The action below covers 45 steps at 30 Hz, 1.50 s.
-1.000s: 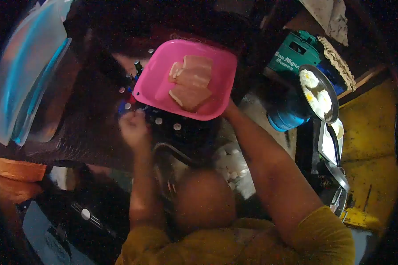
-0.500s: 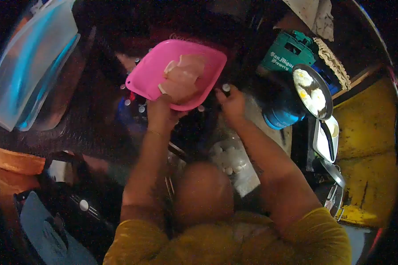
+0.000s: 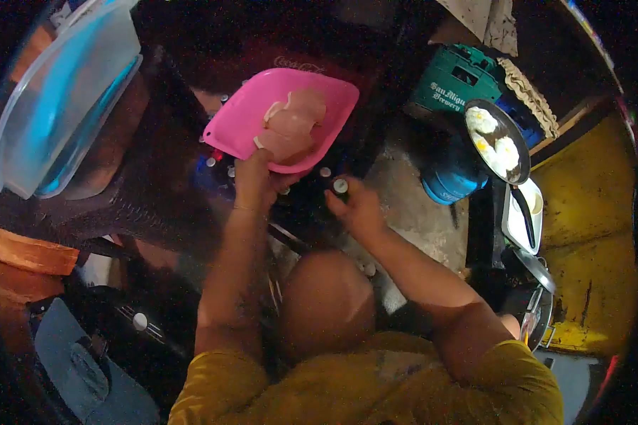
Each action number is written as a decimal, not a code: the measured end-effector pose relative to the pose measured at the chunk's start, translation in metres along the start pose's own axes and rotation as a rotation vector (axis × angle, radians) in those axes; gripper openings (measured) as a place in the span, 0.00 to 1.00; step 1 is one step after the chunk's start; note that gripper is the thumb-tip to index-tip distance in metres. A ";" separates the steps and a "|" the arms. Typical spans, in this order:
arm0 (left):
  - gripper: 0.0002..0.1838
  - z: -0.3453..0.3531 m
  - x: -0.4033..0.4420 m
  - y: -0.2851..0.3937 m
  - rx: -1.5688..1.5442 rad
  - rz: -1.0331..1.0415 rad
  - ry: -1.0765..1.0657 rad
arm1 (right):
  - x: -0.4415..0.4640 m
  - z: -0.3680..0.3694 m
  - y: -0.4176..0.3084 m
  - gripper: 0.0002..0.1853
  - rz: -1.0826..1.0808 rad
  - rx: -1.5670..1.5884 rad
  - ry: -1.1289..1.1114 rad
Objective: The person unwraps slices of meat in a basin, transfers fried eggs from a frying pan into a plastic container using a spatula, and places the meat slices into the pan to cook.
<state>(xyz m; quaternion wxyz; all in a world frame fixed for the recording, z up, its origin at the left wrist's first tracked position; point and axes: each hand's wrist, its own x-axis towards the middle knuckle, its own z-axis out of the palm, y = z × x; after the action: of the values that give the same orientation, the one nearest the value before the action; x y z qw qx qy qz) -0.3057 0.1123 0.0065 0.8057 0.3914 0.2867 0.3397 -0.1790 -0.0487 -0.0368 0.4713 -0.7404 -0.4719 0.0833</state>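
Note:
In the head view, my left hand is closed on the near rim of a pink plastic basin. Pale pink slices of meat lie inside it. My right hand wraps round the neck of a capped bottle, whose body is lost in the dark below. Other bottle caps show around and under the basin, which partly hides them.
A frying pan with fried eggs sits at the right, beside a green crate and a blue tank. A white tray lies below the pan handle. Translucent plastic containers stand at the left.
My right hand has come down and slightly left, toward my body, with the bottle in it. The basin stays almost where it was in my left hand.

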 end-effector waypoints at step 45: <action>0.44 0.003 -0.086 -0.065 0.070 0.049 0.313 | -0.055 -0.107 0.047 0.16 0.294 -0.094 -0.370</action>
<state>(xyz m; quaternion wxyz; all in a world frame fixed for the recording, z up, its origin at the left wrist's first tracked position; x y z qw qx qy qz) -0.3342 0.0143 -0.0286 0.7285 0.3685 0.4107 0.4060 -0.1188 -0.1626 -0.0331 0.3248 -0.7943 -0.4408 0.2632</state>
